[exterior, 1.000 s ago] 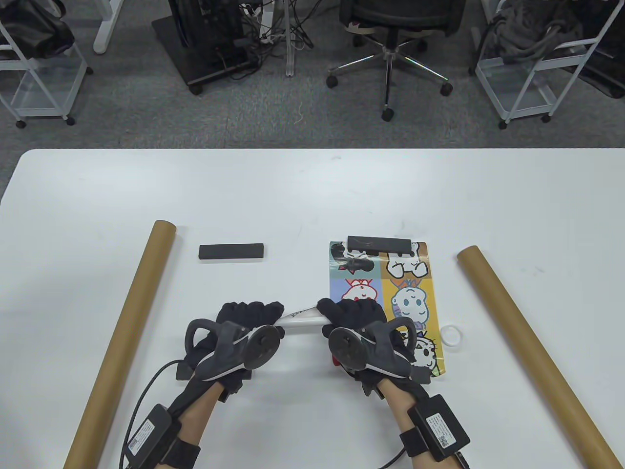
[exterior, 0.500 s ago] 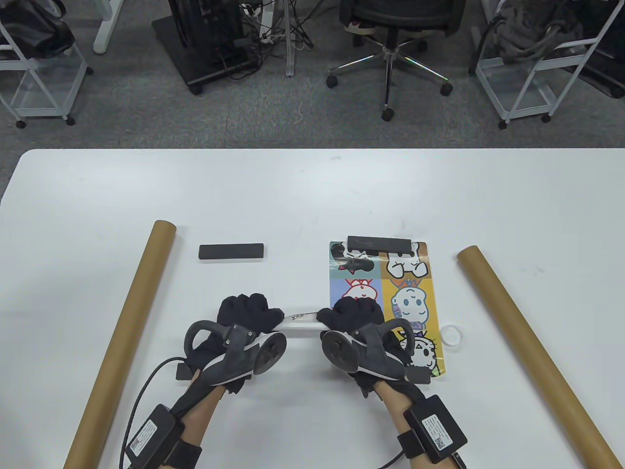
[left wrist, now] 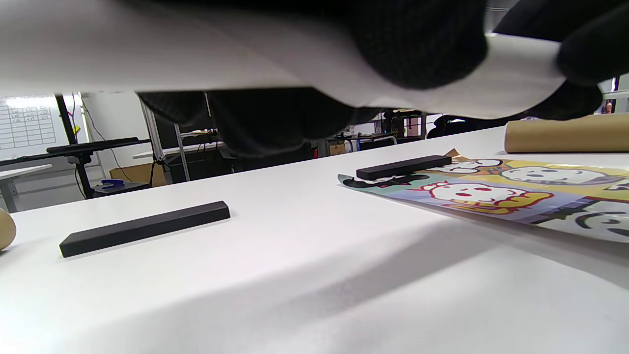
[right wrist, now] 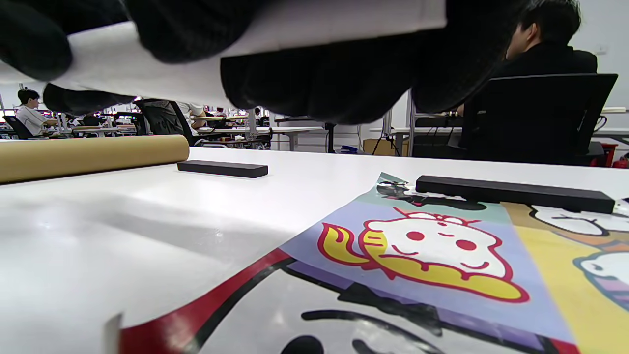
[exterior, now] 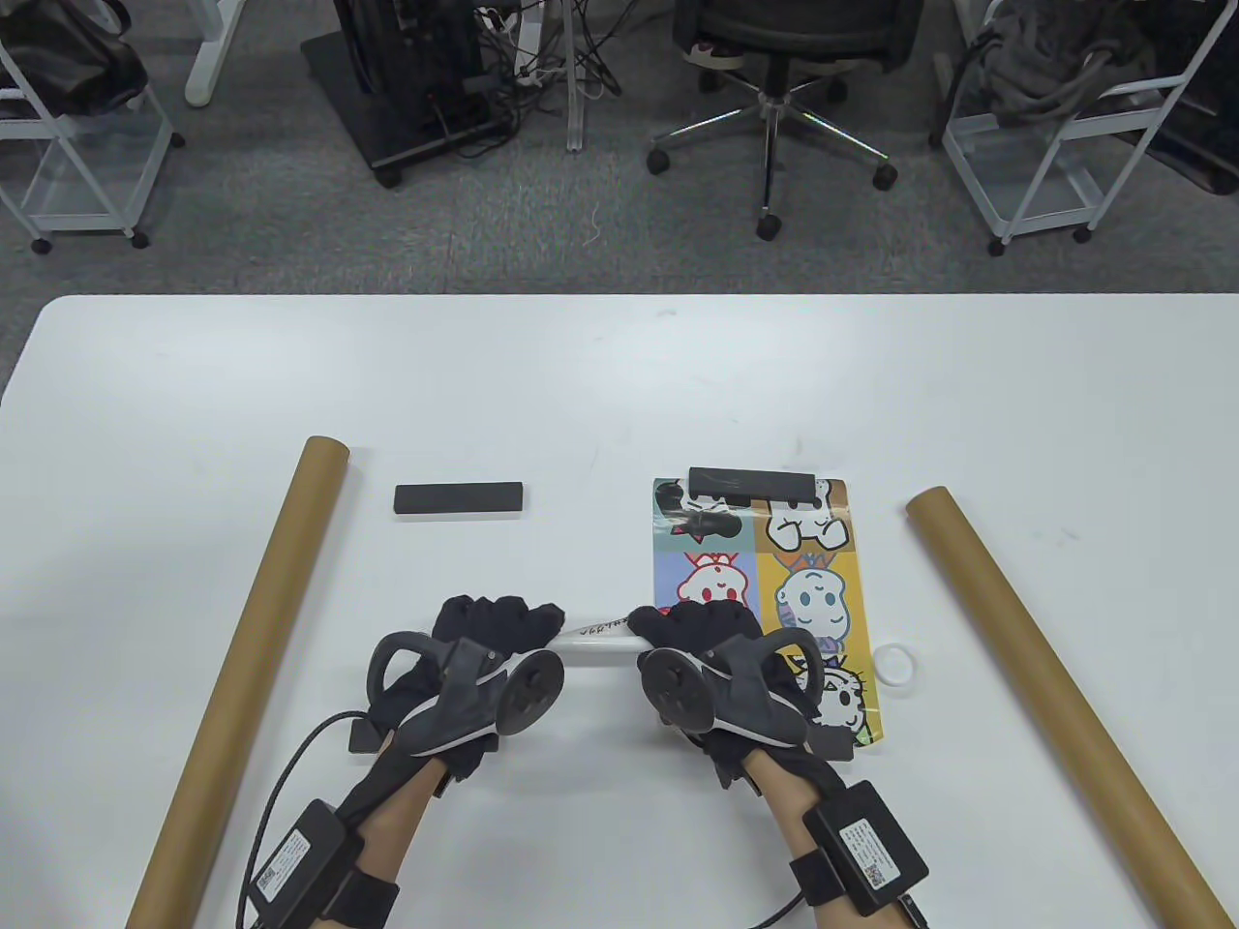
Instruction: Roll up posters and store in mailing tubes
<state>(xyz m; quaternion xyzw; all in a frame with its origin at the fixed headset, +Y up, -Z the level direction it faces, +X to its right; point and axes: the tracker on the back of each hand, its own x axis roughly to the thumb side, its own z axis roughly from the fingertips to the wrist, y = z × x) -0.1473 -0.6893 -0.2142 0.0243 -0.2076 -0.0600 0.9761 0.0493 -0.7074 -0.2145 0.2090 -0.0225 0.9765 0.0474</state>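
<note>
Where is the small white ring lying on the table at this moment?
In the table view, the white ring lies right of the flat poster, between it and the right cardboard tube.

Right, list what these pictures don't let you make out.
- Rolled poster: its ends, hidden in the table view by the left hand and right hand.
- Its handwriting: too small in the table view.
- Flat poster: near part, covered by the right hand.
- Both mailing tubes: near ends cut off by the table view's bottom edge.
- White ring: too small to identify.
</note>
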